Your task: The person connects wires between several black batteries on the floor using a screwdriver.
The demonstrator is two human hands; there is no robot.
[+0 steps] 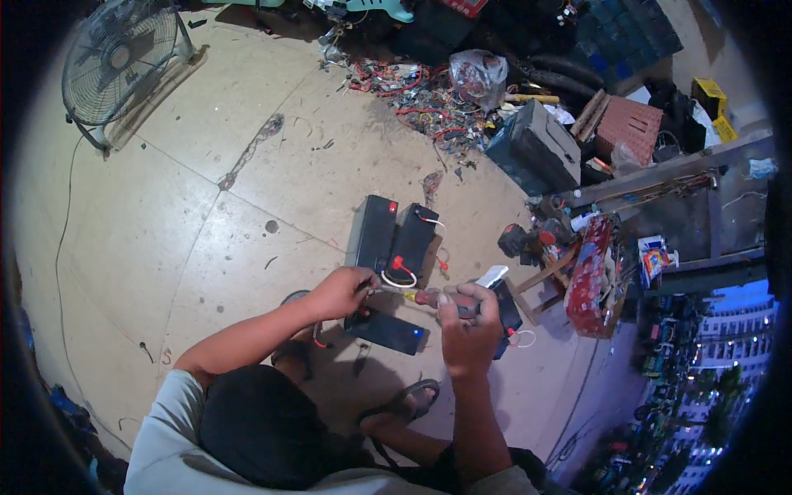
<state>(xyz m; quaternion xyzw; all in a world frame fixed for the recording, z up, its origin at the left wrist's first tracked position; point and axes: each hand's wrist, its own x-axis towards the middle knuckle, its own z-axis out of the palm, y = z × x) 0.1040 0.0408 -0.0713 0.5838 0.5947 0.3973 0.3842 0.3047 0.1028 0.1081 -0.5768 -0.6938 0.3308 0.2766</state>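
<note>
My right hand (469, 330) grips a screwdriver with a red and yellow handle (426, 298), held sideways toward the left. My left hand (337, 293) is closed at the screwdriver's far end; what it pinches is too small to make out. Below both hands lies a black block battery (384, 334) with a blue terminal. Behind them stand two more black batteries (371, 231) (412, 239) with red connectors and a white wire loop. Another black battery (507, 318), with a white wire, is partly hidden behind my right hand.
A black floor fan (120, 58) stands at back left. A heap of wire scraps (429, 120), a grey box (532, 144), a red perforated crate (627, 124) and a bag fill the back right. A drill (516, 239) and long red box (590, 280) are at right, beside an open edge.
</note>
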